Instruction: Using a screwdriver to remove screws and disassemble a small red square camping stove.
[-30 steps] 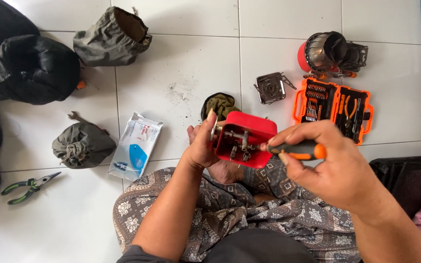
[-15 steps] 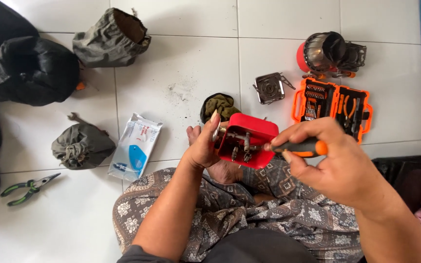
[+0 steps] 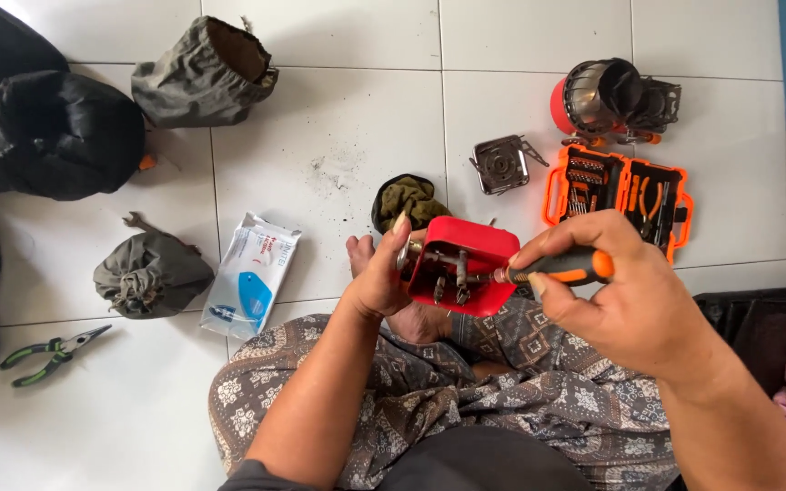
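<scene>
My left hand point(image 3: 380, 277) grips the left edge of a small red metal housing point(image 3: 466, 244) with brass and steel fittings inside, held above my lap. An orange and black screwdriver point(image 3: 564, 266) is in my right hand point(image 3: 625, 305), and its tip pokes into the fittings from the right. I sit on the white tile floor in patterned trousers point(image 3: 429, 391).
An open orange toolkit case point(image 3: 620, 193) and a red camping stove part point(image 3: 607, 95) lie at the upper right, with a small metal burner plate point(image 3: 500, 165) beside them. A green cloth point(image 3: 408, 198), a wipes pack point(image 3: 252, 273), grey pouches point(image 3: 202, 77), green pliers point(image 3: 52, 350) and dark bags point(image 3: 43, 127) lie on the left.
The housing and both hands have stayed almost in place. The screwdriver has shifted slightly in my right hand against the fittings.
</scene>
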